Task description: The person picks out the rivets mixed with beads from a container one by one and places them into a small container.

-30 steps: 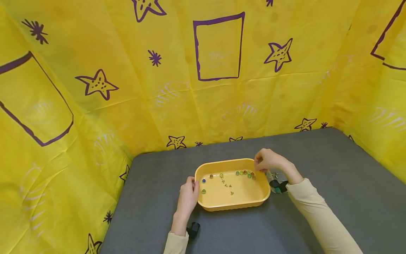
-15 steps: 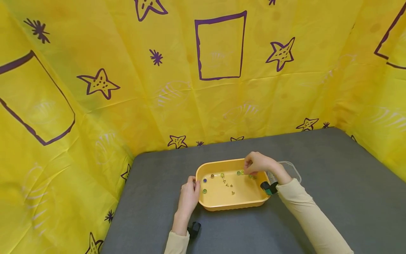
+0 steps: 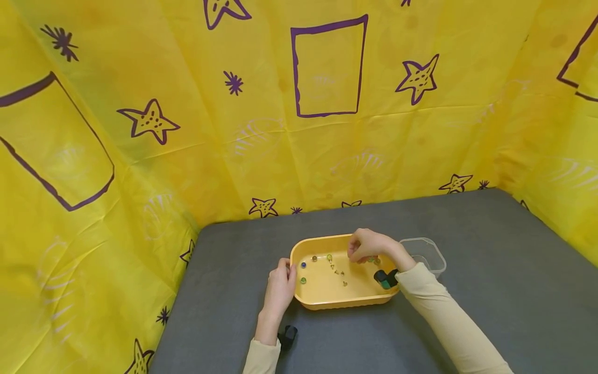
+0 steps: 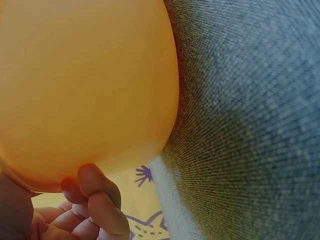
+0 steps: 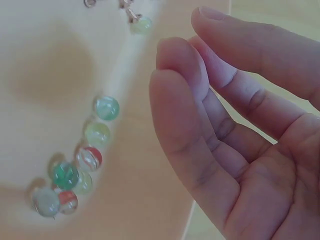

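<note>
A yellow plastic basin (image 3: 322, 294) stands on the grey cloth. My left hand (image 3: 279, 285) grips its left rim, thumb at the rim, and in the left wrist view its curled fingers (image 4: 97, 181) press the outside wall. Over the far right part of the basin hovers my right hand (image 3: 369, 245), fingers loosely bent. In the right wrist view, nothing shows between thumb and fingertips. Beside them several glass marbles (image 5: 65, 175), green, yellow and red, lie along the basin's wall. Small brass-coloured metal pieces (image 3: 345, 283) are strewn mid-basin, and a blue marble (image 3: 303, 265) sits at the left.
To the right of the basin stands a clear plastic container (image 3: 434, 259), partly behind the right forearm. A yellow patterned curtain (image 3: 327, 156) rises behind the grey table (image 3: 224, 291) and along both sides.
My right hand has moved left and inward from the basin's right rim, and the clear container has come into view behind it. The left hand keeps its grip.
</note>
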Motion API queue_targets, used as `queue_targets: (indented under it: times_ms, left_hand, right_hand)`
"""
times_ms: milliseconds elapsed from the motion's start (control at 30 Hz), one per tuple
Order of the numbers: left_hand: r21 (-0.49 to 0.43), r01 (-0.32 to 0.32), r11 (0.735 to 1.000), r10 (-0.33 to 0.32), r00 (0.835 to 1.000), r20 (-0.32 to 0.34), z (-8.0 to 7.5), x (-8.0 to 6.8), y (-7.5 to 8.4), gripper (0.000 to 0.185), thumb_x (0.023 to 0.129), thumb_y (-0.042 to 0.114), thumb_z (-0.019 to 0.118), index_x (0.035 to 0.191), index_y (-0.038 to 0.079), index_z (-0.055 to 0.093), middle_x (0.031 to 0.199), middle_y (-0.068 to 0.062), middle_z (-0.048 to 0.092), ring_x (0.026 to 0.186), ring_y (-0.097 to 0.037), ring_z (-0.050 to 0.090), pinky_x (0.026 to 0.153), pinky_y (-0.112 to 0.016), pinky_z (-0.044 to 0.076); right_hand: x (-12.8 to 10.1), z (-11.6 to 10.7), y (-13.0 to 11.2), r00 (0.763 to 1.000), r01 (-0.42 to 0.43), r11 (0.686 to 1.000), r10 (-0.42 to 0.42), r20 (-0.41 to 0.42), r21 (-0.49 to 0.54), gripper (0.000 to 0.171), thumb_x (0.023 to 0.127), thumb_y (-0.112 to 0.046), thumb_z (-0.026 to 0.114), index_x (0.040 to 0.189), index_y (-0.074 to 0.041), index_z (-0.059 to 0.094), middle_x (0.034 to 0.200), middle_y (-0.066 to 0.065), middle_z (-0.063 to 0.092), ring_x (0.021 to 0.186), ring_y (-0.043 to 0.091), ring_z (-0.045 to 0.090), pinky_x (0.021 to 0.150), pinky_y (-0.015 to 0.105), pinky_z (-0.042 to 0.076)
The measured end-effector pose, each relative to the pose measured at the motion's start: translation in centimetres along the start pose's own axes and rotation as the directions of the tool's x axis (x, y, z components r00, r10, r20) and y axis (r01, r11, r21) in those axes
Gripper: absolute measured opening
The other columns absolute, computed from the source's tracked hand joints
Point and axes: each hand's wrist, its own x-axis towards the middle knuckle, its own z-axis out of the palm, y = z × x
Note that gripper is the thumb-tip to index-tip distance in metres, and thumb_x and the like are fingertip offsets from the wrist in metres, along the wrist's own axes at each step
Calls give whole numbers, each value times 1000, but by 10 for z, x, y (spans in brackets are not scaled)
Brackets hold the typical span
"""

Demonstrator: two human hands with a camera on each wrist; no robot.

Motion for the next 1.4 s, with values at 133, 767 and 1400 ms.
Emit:
queue_targets:
  times_ms: [133, 767, 1400]
  left_hand:
    - [-3, 1, 1000, -1, 1000, 0, 0, 0, 0, 15, 93, 10, 53, 99, -4, 54, 61, -1, 48, 48, -10, 42, 44, -23, 36]
    - [-8, 13, 1000, -13, 1000, 8, 0, 1, 0, 16, 93, 10, 53, 100, -4, 54, 61, -1, 47, 49, -10, 42, 44, -23, 36]
    - [-2, 51, 999, -51, 998, 22, 1, 2, 0, 17, 94, 11, 53, 102, -4, 54, 62, -2, 48, 50, -11, 43, 45, -24, 37]
  right_hand:
    - [4, 4, -2, 1000, -12, 1000, 12, 13, -1, 3, 78, 1, 66, 76, 1, 64, 65, 5, 61, 57, 16, 57, 59, 37, 50]
    - [22, 19, 3, 984, 49, 999, -50, 168, 8, 11, 70, 8, 68, 80, 8, 63, 63, -1, 55, 55, 7, 46, 54, 21, 40]
    - [28, 27, 7, 954, 132, 991, -135, 267, 30, 14, 69, 9, 72, 82, 9, 66, 69, 4, 63, 59, 5, 52, 56, 18, 41]
